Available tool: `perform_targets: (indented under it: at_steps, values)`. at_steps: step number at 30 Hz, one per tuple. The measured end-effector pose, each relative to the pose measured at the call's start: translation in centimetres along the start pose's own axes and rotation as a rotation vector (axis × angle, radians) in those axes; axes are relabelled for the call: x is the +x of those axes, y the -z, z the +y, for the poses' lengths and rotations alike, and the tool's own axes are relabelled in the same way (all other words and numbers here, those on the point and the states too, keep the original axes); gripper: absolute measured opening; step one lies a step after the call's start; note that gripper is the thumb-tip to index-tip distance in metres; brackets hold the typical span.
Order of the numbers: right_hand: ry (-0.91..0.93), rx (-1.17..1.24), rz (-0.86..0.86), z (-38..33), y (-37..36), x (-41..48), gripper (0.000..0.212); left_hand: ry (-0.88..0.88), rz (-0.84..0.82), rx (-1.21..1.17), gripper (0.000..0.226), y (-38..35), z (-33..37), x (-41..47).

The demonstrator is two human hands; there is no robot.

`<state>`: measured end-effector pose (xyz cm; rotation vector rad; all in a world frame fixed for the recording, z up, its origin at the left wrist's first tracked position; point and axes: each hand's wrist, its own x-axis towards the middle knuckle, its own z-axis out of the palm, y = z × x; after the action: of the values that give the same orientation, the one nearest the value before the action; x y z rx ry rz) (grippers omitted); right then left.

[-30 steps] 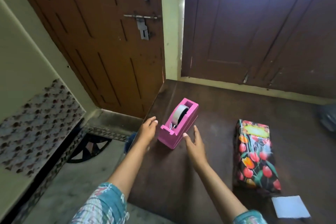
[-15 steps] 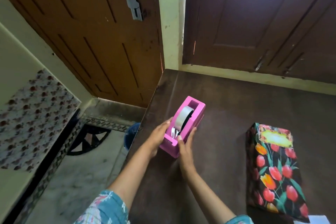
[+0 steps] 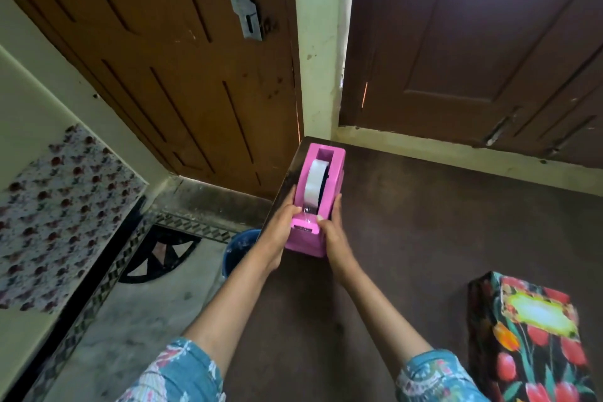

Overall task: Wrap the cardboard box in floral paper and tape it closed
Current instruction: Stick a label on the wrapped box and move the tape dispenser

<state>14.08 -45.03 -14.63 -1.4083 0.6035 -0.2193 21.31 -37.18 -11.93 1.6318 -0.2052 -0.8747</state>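
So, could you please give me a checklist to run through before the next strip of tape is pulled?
1. Left hand grips the tape dispenser: ok.
2. Right hand grips its other side: ok.
3. Tape roll seated in dispenser: ok.
4. Tape end free at cutter: cannot tell.
5. Dispenser clear of table edge: not ok, at the left edge.
6. Wrapped box seams all taped: cannot tell.

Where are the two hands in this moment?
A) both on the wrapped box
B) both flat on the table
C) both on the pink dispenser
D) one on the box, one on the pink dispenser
C: the left hand and the right hand grip the two sides of the dispenser, and the box lies apart, with no hand on it.
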Motion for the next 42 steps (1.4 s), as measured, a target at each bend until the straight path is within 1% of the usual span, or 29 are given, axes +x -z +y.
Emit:
perform_targets:
  at_steps: [6,9,16,19,24,27,29,31,33,36,37,40,42]
  values:
    - [-0.024,-0.018,-0.026,-0.7,0.9,4.0,0.089,0.003,0.004,-0.023,0.046,-0.1,1.9,3.2]
    - [-0.046,-0.018,-0.045,-0.3,1.4,5.4,0.09,0.028,0.016,-0.024,0.045,0.0,2.1,4.5]
    - [-0.037,-0.044,-0.074,0.8,1.9,5.2,0.089,0.066,0.017,0.004,0.045,0.4,1.1,5.2]
    - [-0.047,-0.044,-0.102,0.5,2.8,4.8,0.08,0.059,0.031,0.018,0.043,0.3,0.9,5.1]
    - [-0.03,-0.102,-0.085,-1.1,3.6,1.3,0.062,0.033,0.067,0.045,0.044,0.4,-0.1,2.2]
    - [-0.012,-0.124,0.017,-1.4,3.6,-2.3,0.057,0.034,0.133,0.063,0.045,0.1,-0.5,-1.1]
    - [0.007,-0.165,0.084,-1.1,3.8,-4.6,0.056,0.014,0.187,0.119,0.046,-0.3,-1.1,-3.0]
    - [0.039,-0.215,0.159,-0.6,4.8,-7.7,0.053,-0.018,0.197,0.209,0.048,-1.2,-2.2,-4.9]
    - [0.088,-0.248,0.222,-0.5,6.5,-10.9,0.049,-0.066,0.149,0.325,0.049,-3.0,-3.3,-6.4]
    - [0.149,-0.28,0.365,-0.3,10.0,-15.2,0.043,-0.125,-0.007,0.41,0.044,-7.3,-3.9,-7.7]
    - [0.159,-0.265,0.441,-0.3,11.8,-16.8,0.041,-0.145,-0.063,0.421,0.043,-9.5,-3.9,-8.3]
    - [0.142,-0.195,0.691,0.0,16.4,-20.3,0.035,-0.178,-0.166,0.414,0.04,-14.7,-3.8,-9.7]
    - [0.111,-0.228,0.871,0.4,19.2,-22.2,0.032,-0.187,-0.21,0.394,0.039,-17.4,-3.5,-11.0]
